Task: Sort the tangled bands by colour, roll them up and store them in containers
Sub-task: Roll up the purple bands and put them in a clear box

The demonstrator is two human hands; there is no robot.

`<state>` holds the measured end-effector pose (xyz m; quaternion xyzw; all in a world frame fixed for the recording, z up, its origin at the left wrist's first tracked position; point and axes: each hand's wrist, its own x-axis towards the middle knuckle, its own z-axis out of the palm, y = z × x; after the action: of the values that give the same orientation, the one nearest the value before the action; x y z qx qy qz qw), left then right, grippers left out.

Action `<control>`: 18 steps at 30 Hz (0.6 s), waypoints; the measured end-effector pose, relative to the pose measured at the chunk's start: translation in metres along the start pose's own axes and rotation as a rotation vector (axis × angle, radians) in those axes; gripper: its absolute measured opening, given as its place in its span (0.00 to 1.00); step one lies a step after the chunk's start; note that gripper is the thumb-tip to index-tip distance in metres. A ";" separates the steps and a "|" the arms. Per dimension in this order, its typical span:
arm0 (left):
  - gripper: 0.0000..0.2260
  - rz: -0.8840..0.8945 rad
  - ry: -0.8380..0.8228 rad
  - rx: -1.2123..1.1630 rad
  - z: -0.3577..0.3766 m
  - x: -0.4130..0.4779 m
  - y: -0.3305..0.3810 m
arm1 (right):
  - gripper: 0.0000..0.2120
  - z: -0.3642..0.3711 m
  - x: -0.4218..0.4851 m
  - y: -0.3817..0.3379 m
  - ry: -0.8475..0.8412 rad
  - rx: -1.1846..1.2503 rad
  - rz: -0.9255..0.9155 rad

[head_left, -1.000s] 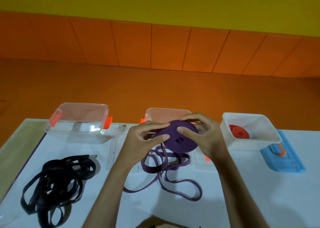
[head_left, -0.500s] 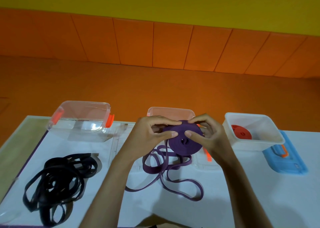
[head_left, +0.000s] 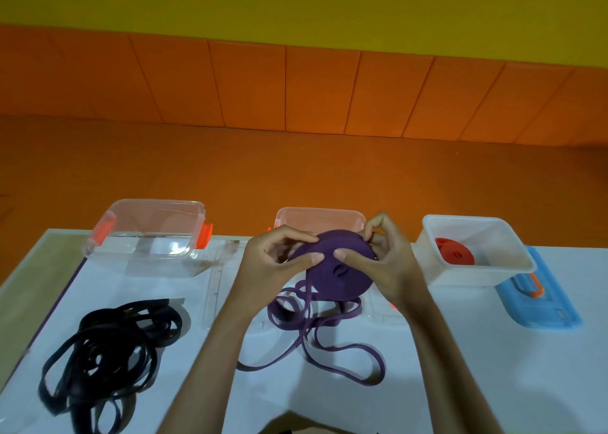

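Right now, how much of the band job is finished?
Done: the red roll sits in the white container. In hand: the left hand and right hand grip the purple roll, its loose tail not yet wound. Left: the black bands lie tangled, and the clear container behind them holds nothing.

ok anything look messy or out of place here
Nothing spilled or damaged. The black bands lie in a tangled heap at left on the table, and the purple roll held by the left hand and right hand trails a loose tail.
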<state>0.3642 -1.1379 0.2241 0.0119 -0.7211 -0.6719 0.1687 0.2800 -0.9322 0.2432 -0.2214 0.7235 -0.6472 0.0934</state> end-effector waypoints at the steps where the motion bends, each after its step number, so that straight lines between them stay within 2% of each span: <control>1: 0.11 -0.003 0.017 -0.014 0.001 -0.001 0.000 | 0.24 0.001 0.000 -0.001 0.004 0.033 -0.006; 4: 0.15 -0.058 -0.058 -0.069 -0.001 -0.003 0.001 | 0.16 0.002 0.002 -0.004 0.008 0.040 -0.063; 6: 0.17 -0.080 -0.083 -0.060 -0.005 -0.002 0.001 | 0.13 0.000 0.003 0.000 -0.027 0.006 -0.078; 9: 0.13 -0.066 -0.035 -0.030 -0.001 -0.003 0.001 | 0.19 -0.002 0.001 0.002 -0.086 0.015 -0.029; 12: 0.10 -0.039 0.034 -0.019 0.007 -0.004 -0.001 | 0.25 -0.002 0.000 0.005 0.007 0.005 0.010; 15: 0.12 -0.061 0.001 -0.066 0.005 -0.005 -0.005 | 0.24 0.002 0.002 0.010 0.087 -0.004 -0.032; 18: 0.15 -0.073 -0.051 -0.064 0.000 -0.004 -0.007 | 0.22 0.004 0.000 0.009 0.029 0.068 -0.040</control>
<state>0.3669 -1.1379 0.2167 0.0156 -0.7026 -0.7002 0.1259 0.2799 -0.9348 0.2342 -0.2233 0.6975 -0.6765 0.0773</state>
